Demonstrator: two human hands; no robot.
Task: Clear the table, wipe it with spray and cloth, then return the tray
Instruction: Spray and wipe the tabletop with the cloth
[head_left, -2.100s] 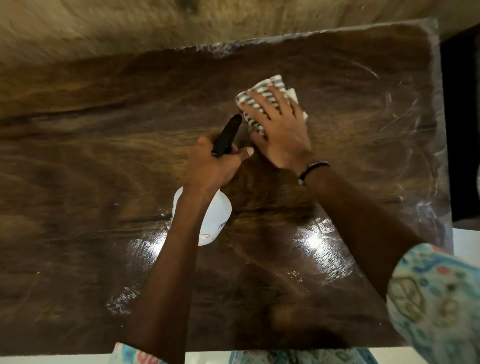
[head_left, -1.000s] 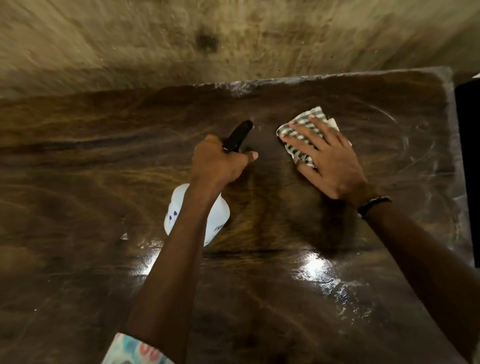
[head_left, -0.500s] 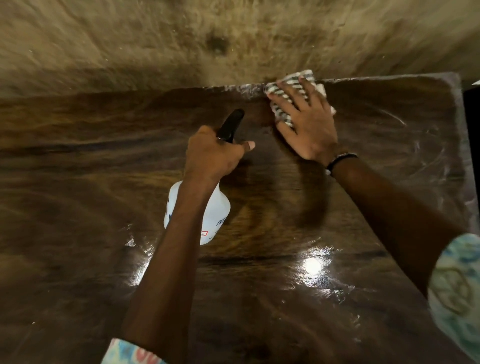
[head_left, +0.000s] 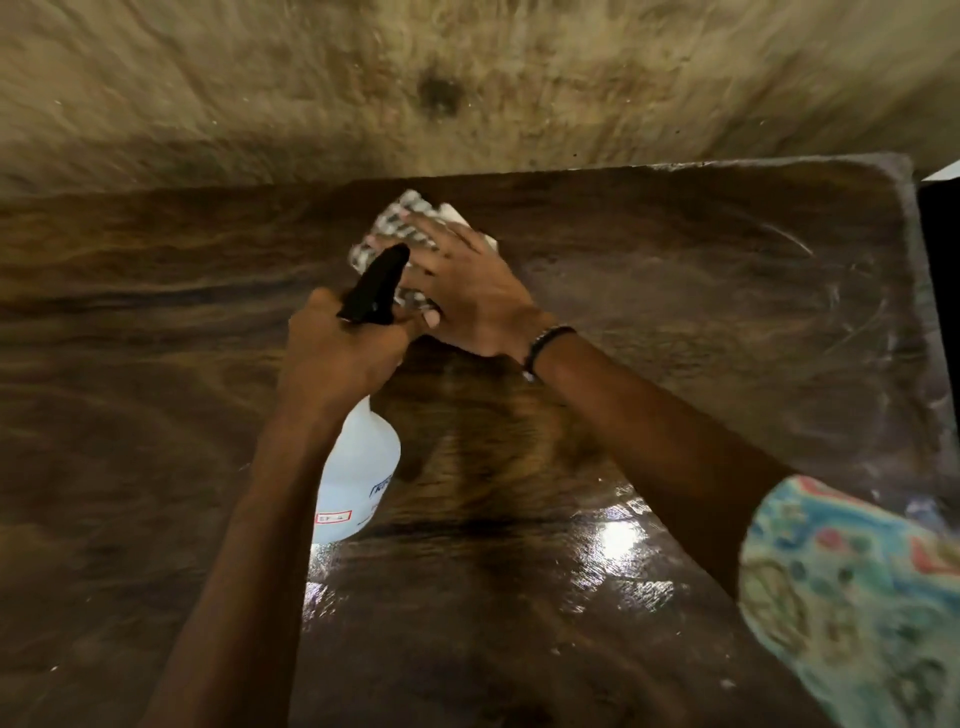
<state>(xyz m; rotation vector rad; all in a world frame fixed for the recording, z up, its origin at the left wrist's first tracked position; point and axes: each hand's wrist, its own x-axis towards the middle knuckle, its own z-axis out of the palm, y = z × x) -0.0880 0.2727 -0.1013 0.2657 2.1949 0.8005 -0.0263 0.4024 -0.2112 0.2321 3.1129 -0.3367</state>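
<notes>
Left hand (head_left: 340, 351): I see it wrapped tight round the neck of the bottle (head_left: 358, 475), fingers curled, thumb reaching toward the right hand. It holds the bottle above the table (head_left: 675, 291).
Bottle: white and translucent, with a black spray head (head_left: 375, 283) pointing away from me toward the cloth (head_left: 400, 221). I note a small red-edged label low on its body; the print is too blurred for me to read. The body hangs below the left wrist, tilted.
Right hand (head_left: 467, 288): I see it lying flat on the cloth, fingers straight and spread, pressing down. No curl, no pinch. A dark band (head_left: 545, 348) sits on the wrist.
Cloth: checked in grey and white, bunched under the right palm, near the table's far edge and about midway across. The spray head overlaps its near left corner in my view; whether they touch I cannot tell.
Table: dark wood grain, glossy. I note bright wet glare on the near side, right of the bottle, and pale streaks toward the right edge.
Wall (head_left: 467, 78): rough, tan, stained, directly behind the far edge.
Sleeve (head_left: 852, 597): patterned, at lower right.
Image quality: motion blur over the fingers and cloth.
</notes>
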